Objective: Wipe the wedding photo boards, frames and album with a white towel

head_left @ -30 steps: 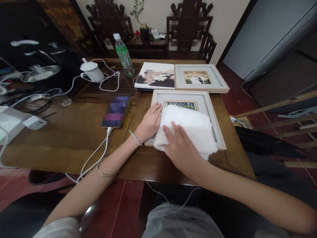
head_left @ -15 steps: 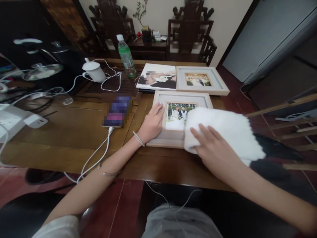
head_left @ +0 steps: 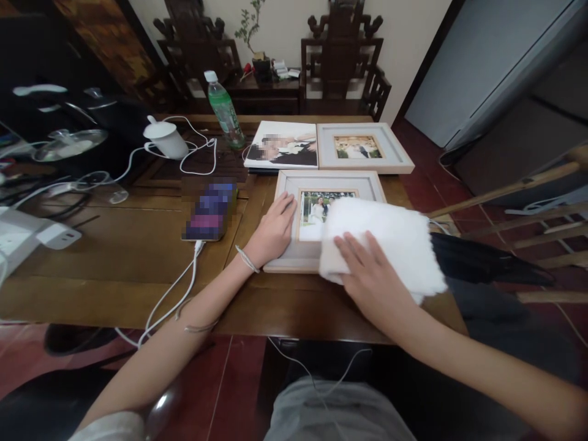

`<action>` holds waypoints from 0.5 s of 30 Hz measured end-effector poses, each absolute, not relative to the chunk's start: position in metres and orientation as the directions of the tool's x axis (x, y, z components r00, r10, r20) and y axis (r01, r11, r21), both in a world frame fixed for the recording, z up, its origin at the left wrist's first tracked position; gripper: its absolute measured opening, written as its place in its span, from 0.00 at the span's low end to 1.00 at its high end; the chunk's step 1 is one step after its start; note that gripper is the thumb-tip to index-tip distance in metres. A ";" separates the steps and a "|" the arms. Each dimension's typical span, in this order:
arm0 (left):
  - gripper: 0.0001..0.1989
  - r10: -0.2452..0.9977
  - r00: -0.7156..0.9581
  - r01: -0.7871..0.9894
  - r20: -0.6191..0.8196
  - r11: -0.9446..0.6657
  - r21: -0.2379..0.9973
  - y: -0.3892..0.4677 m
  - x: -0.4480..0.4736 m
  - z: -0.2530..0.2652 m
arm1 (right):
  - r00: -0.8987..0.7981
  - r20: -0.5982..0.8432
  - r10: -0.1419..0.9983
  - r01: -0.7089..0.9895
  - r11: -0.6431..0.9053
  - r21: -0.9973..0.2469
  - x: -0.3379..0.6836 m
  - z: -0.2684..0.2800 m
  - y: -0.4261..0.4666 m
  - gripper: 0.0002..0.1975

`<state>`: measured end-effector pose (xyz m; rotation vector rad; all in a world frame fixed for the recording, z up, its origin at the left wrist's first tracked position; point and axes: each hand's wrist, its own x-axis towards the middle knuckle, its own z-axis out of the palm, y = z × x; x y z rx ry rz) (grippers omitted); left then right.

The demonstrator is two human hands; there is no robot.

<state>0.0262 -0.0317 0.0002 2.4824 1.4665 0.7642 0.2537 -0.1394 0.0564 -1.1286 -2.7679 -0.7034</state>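
Observation:
A picture frame (head_left: 362, 182) with a pale wooden border lies face up at the table's near side, a small photo (head_left: 313, 213) in its middle. My left hand (head_left: 275, 229) grips its left side, fingers laid over the border and thumb hidden. With my right hand (head_left: 367, 263) I hold a folded white towel (head_left: 399, 236) against the frame's right half. The towel covers the right part of the photo and the frame's lower right corner. Its far end hangs past the frame to the right.
Behind lie another picture frame (head_left: 399, 147) and a white photo panel (head_left: 280, 160). A green-labelled bottle (head_left: 225, 110), a lidded white cup (head_left: 165, 139) and a charging phone (head_left: 210, 211) stand or lie leftward. White cables and a power strip (head_left: 22, 236) occupy the table's left end.
My right hand and the towel have moved left across the frame, covering more of the photo. My left hand keeps its place on the frame's left side. The whole view has shifted slightly.

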 end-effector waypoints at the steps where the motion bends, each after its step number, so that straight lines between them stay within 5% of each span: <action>1: 0.23 0.852 0.395 0.772 0.343 -0.510 0.379 -0.032 0.026 0.000 | -0.707 0.238 0.666 0.699 0.603 0.386 0.267 0.057 -0.143 0.08; 15: 0.22 0.848 0.418 0.765 0.327 -0.522 0.378 -0.029 0.024 0.001 | -0.604 0.071 0.794 0.753 0.539 0.377 0.323 0.064 -0.030 0.21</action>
